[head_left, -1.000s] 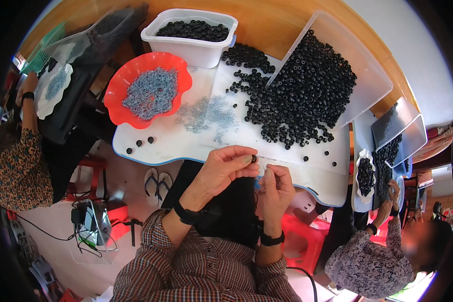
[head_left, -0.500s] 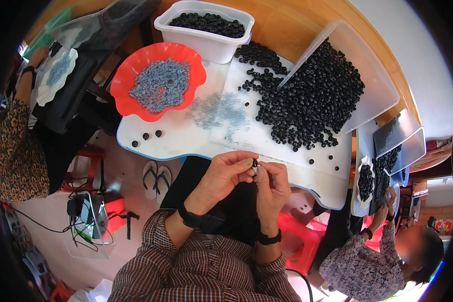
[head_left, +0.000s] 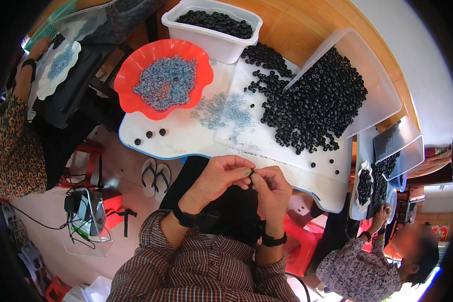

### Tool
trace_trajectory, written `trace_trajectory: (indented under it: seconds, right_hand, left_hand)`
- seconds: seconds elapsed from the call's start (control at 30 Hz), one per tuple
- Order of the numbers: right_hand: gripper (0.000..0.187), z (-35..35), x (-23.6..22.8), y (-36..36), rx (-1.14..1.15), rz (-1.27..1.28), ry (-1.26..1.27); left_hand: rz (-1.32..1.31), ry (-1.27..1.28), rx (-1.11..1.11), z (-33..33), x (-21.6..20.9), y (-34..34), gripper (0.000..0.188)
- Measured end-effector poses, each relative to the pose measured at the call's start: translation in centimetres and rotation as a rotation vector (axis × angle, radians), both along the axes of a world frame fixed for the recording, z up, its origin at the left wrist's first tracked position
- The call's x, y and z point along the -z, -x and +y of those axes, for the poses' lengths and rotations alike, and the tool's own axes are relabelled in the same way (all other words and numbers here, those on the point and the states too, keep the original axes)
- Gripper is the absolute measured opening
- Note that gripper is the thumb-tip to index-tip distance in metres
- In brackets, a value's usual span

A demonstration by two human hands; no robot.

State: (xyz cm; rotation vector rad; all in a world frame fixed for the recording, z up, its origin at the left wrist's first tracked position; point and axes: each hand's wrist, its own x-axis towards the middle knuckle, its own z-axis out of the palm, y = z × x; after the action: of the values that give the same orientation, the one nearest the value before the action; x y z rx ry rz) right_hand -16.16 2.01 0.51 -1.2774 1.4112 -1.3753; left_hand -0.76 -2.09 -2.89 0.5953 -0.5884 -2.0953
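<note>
Just off the table's near edge, my left hand (head_left: 220, 176) pinches a small black round part (head_left: 251, 172) between thumb and forefinger. My right hand (head_left: 272, 185) meets it from the other side, its thumb and fingertips closed on the same part. The fingertips cover most of it, and anything else between them is hidden. Beyond my hands, a big heap of black round hollow parts (head_left: 312, 108) spills from a tipped clear bin (head_left: 380, 100). A red scalloped bowl (head_left: 125, 83) to the left holds many tiny grey-blue pieces (head_left: 166, 83).
A white tub (head_left: 211, 41) of black parts stands at the back of the white table (head_left: 176, 137). Several loose black parts lie near its edges. One co-worker's patterned sleeve (head_left: 12, 151) is at left; another person (head_left: 357, 267) works at right. A red stool (head_left: 302, 241) stands below.
My two hands have drawn closer together around the small black part, and a pale bit seen at my right fingertips before is now out of sight. The view has shifted slightly.
</note>
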Motion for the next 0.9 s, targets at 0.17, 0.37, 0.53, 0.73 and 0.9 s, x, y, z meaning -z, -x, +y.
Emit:
trace_trajectory:
  seconds: [0.17, 0.37, 0.53, 0.73, 0.9]
  right_hand:
    - [0.008, -0.1, -0.8, 1.0, -0.193, -0.265, -0.301]
    - [0.008, -0.9, -1.3, 1.4, -0.046, -0.261, -0.314]
    - [0.006, -3.4, 1.3, 3.4, 0.331, 0.373, 0.068]
    - [0.009, -6.0, 2.3, 4.0, 0.392, 0.757, 0.218]
    - [0.009, -6.7, 2.6, 3.6, 0.416, 0.890, 0.117]
  left_hand:
    - [-0.037, 0.120, 0.139, -0.4, 0.3, -1.2, 0.018]
    - [0.101, -0.007, 0.101, 0.0, 0.0, 0.0, 0.024]
    - [0.128, -0.061, 0.048, 0.1, 0.2, 0.9, 0.024]
    - [0.105, -0.056, 0.054, 0.1, 0.1, 1.1, 0.024]
    - [0.107, -0.055, 0.045, 0.1, 0.2, 1.1, 0.023]
